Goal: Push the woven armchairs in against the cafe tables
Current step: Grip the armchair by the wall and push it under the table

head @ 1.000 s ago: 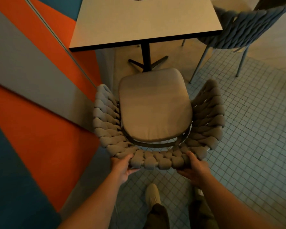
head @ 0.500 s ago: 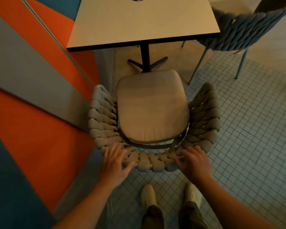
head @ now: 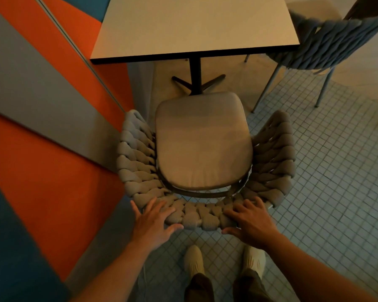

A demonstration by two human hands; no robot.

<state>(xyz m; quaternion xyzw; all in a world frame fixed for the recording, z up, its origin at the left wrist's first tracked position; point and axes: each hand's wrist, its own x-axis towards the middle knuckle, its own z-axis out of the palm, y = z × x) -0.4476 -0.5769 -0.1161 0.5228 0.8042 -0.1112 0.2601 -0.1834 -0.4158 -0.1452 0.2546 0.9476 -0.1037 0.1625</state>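
Note:
A grey woven armchair (head: 273, 162) with a beige seat cushion (head: 202, 142) stands in front of me, facing a square cafe table (head: 192, 27). The cushion's front edge sits short of the table's near edge, above the table's black pedestal base (head: 198, 82). My left hand (head: 153, 223) lies flat on the left of the chair's woven back rim, fingers spread. My right hand (head: 252, 221) rests the same way on the right of the rim. Neither hand grips the weave.
An orange, grey and blue wall (head: 42, 127) runs close along the chair's left side. A second, bluish woven armchair (head: 332, 46) stands at the table's right side. Small square floor tiles (head: 336, 192) stretch to the right. My two shoes (head: 193, 260) are just behind the chair.
My hands let go of the chair's back rim and now lie flat on top of it with fingers spread. The chair looks slightly nearer the table.

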